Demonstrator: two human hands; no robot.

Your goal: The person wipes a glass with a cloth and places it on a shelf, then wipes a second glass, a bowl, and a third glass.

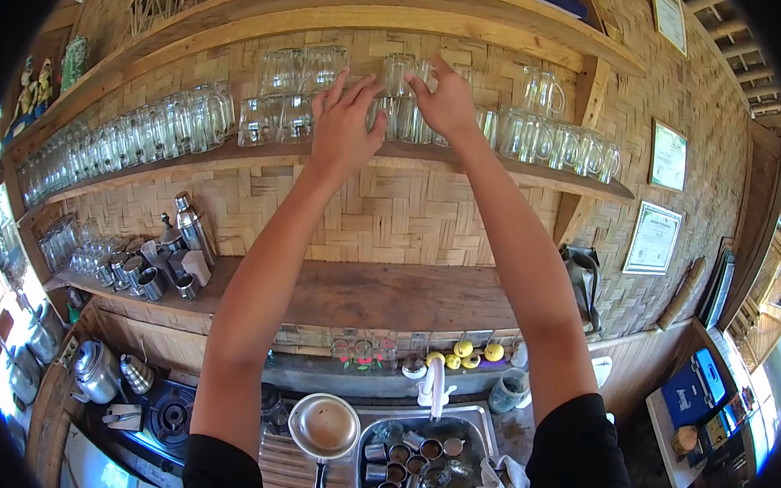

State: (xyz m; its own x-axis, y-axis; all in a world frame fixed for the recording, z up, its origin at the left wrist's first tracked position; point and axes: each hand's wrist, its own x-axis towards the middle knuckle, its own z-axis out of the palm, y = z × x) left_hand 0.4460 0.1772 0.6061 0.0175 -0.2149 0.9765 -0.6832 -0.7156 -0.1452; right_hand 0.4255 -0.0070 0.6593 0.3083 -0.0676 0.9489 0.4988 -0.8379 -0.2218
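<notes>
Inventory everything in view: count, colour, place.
Glasses: many, clear, on shelves
Shelves: three, brown, upper to middle
Framed papers: three, whitish, right side
Fruits: several, yellow, behind sink
Faucet: one, white, over sink
Sink: one, silver, bottom centre
Cups: several, silver, in sink
Cloth: one, whitish, sink edge
Pan: one, silver-rimmed, left of sink
Kettles: two, silver, lower left
Stove: one, black, beside kettles
Box: one, blue, lower right
Sleeves: two, black, bottom
Left hand: one, bare, by glasses
Right hand: one, bare, by glasses
</notes>
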